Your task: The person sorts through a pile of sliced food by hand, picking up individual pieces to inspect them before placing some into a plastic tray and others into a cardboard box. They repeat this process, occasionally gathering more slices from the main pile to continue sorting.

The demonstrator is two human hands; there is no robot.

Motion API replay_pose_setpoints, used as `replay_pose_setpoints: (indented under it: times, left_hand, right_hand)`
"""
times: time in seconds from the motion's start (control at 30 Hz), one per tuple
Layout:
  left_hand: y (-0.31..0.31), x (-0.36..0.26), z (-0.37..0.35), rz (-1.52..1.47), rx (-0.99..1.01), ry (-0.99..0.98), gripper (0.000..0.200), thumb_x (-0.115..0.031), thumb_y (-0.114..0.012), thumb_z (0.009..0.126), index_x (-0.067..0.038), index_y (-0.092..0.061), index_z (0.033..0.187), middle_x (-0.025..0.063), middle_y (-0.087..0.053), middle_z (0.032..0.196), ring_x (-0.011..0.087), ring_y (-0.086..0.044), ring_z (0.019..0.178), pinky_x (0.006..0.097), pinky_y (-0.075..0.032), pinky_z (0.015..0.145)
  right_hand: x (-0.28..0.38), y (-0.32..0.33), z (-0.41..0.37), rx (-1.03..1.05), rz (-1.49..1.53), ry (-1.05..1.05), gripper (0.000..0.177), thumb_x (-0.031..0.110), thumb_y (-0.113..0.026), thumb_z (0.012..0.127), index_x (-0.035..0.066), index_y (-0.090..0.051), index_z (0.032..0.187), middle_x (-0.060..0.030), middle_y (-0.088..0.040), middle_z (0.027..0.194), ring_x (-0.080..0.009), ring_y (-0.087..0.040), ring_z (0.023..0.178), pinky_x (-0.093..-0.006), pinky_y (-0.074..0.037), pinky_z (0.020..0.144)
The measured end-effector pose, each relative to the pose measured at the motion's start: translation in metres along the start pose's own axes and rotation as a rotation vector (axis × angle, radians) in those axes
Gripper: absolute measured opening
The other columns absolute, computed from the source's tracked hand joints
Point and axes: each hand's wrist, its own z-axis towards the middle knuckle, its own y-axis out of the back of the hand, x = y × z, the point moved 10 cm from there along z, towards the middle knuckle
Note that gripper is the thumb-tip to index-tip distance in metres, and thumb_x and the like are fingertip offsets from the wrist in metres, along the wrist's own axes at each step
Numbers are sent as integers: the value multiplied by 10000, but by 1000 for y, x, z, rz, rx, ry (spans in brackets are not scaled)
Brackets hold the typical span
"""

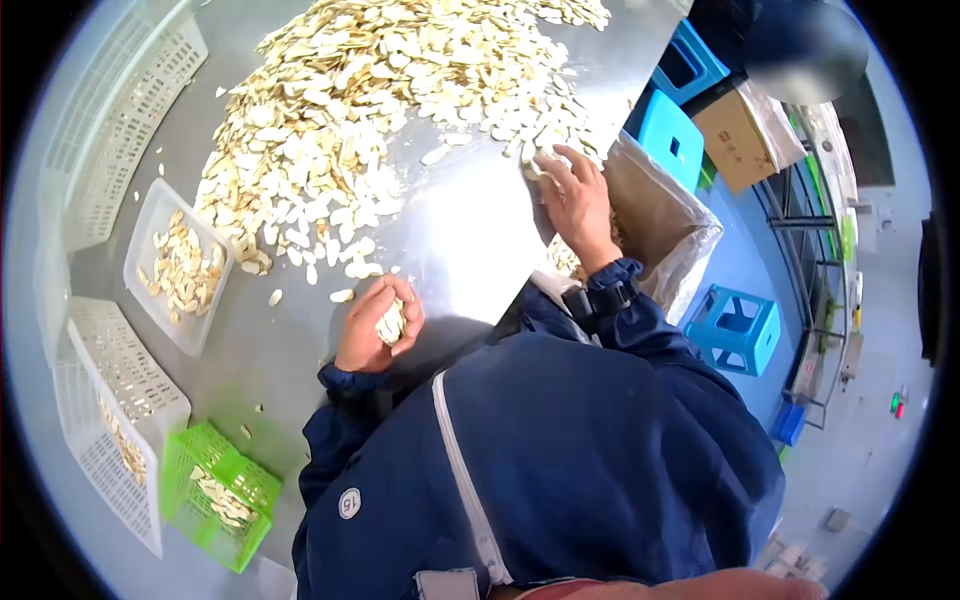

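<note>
Pale, flat oval dried slices point(330, 120) lie in a wide heap over the metal table point(450, 250). My left hand point(378, 322), low and near my body, is closed around a small bunch of slices point(391, 323). At the table's right edge, my right hand point(578, 205) rests with bent fingers apart, its fingertips at the slices along the edge of the heap. I see nothing gripped in it, though the fingertips' undersides are hidden. Just below that edge stands a lined carton point(668, 220) with slices inside, partly covered by my right wrist.
On the left are a clear plastic tub point(150, 215) of slices, a white perforated basket point(130, 360), and a green basket point(225, 452) with slices. Another white basket point(130, 140) is farther up. Blue stools point(740, 330) and a cardboard box point(735, 140) stand on the right.
</note>
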Motion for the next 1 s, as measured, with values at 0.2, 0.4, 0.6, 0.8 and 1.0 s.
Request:
replay_pose_setpoints:
  times: [0.2, 0.4, 0.6, 0.8, 1.0]
  left_hand:
    - [-3, -3, 1, 27, -15, -8, 241, -252, -451, 1144, -40, -532, 1063, 105, -545, 906, 151, -515, 675, 230, -380, 427]
    - [5, -1, 0, -15, -26, -25, 254, -266, -455, 1149, -39, -560, 1102, 109, -589, 930, 172, -549, 693, 252, -405, 467]
    - [1, 0, 2, -20, 3, 6, 257, -267, -457, 1149, -38, -560, 1097, 105, -586, 943, 174, -561, 721, 249, -418, 476]
    - [1, -1, 2, -30, -17, -2, 258, -265, -445, 1153, -43, -562, 1096, 110, -590, 948, 177, -564, 720, 249, -416, 476]
    - [4, -4, 0, -3, -73, -40, 220, -240, -456, 1143, -42, -535, 1085, 104, -556, 924, 161, -535, 733, 231, -394, 432]
  right_hand:
    - [53, -27, 46, 52, 11, 134, 414, 319, -746, 963, 228, -689, 1363, -103, -584, 1481, -344, -495, 1421, -510, -409, 1178]
    - [20, -21, 30, -65, 82, 134, 194, 232, -764, 934, 129, -746, 1098, -65, -714, 1147, -304, -655, 1151, -444, -491, 1000]
    - [-66, 26, -31, -71, -98, -90, 162, 166, -720, 953, 125, -743, 1107, -80, -716, 1167, -328, -646, 1169, -461, -483, 1015]
    - [-60, 31, 7, -192, -42, -20, 240, 93, -716, 915, 121, -760, 1149, -103, -727, 1183, -358, -661, 1118, -462, -524, 966]
    - [-29, -7, 68, -163, 23, 8, 269, 190, -692, 966, 168, -753, 1227, -119, -733, 1218, -355, -663, 1175, -485, -531, 1012]
